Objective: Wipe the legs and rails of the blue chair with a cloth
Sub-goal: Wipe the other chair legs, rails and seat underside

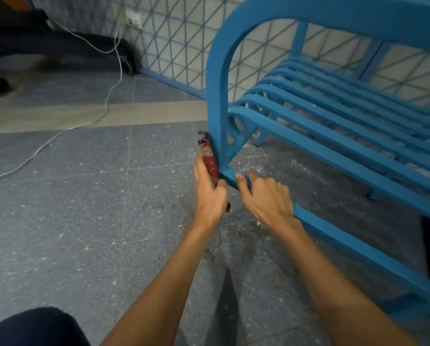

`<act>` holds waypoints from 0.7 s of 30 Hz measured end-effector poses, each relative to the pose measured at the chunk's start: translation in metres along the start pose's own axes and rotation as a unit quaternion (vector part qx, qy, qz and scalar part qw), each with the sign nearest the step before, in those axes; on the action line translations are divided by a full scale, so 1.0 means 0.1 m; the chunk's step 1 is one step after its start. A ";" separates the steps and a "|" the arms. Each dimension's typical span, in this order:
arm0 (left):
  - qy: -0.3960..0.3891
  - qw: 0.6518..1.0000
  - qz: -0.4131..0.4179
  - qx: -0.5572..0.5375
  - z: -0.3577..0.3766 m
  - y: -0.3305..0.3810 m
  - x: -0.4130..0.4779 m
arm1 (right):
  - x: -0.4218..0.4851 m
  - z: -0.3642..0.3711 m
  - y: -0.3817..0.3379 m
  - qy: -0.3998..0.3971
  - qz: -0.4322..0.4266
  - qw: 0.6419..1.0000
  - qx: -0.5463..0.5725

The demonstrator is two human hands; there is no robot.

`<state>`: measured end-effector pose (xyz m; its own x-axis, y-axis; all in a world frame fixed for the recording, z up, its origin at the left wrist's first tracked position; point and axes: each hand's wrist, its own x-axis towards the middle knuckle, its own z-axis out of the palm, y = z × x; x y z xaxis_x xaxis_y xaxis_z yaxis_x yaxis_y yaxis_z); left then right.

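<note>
A left hand [210, 193] grips a red cloth [210, 162], holding it against the front leg [215, 108] of the blue chair [358, 16]. Just beside it, the right hand [268, 199] curls around the lower rail [358, 248], thumb on top. Seat slats [346, 106] rise beyond both hands.

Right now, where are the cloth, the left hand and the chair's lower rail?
cloth [210, 161]: head view, its red middle part.
left hand [209, 193]: head view, back of the hand.
lower rail [358, 248]: head view, bare top face, midway along.
</note>
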<state>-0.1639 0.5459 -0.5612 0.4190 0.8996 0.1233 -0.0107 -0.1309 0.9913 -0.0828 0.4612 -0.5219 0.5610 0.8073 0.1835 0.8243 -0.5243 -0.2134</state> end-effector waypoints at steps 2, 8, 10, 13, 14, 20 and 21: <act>-0.020 0.999 -0.025 0.037 -0.06 -0.25 -0.06 | 0.02 0.01 0.02 0.005 -0.009 1.000 -0.004; -0.097 0.981 -0.141 0.089 -0.23 -0.39 -0.07 | 0.01 -0.01 0.02 0.020 -0.016 1.000 0.010; -0.087 0.986 -0.128 0.061 -0.24 -0.18 -0.02 | 0.00 -0.01 0.01 0.016 -0.014 1.000 0.007; -0.057 0.996 -0.070 -0.006 -0.15 0.09 -0.02 | 0.00 -0.02 0.00 0.019 -0.013 1.000 0.013; -0.045 0.998 -0.046 -0.028 -0.09 0.13 -0.04 | 0.00 -0.02 0.00 0.021 -0.013 1.000 0.015; 0.019 0.998 0.026 0.063 0.22 -0.36 -0.18 | 0.03 0.04 0.04 0.021 -0.029 0.999 0.006; 0.010 0.996 -0.011 0.091 0.23 -0.50 -0.18 | 0.02 0.04 0.04 0.024 -0.033 0.999 0.005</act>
<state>-0.1503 0.5267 -0.6140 0.3992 0.9109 0.1041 0.1635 -0.1824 0.9695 -0.0784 0.4619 -0.5266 0.5093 0.8254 0.2436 0.8586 -0.4679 -0.2097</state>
